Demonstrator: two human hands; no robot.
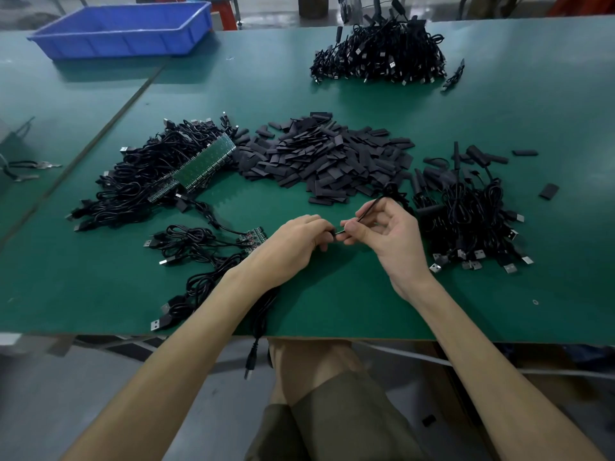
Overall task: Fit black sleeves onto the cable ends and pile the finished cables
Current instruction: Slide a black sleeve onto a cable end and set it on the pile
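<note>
At a green bench (332,304), a worker's left grip (299,242) was clenched on a small black piece (331,232), mostly hidden by the fingers. The right grip (382,232) pinched a thin black cable (366,209) between thumb and forefinger. The two hands met near the bench's front edge. Beyond them lay a heap of loose sleeves (326,158). To its left sprawled a tangle of unsleeved cables (139,184) joined to green circuit boards (206,161). A sleeved pile (472,214) lay just beside the right wrist and a far pile (382,54) sat further back. A blue tray (123,28) stood at the far left.
</note>
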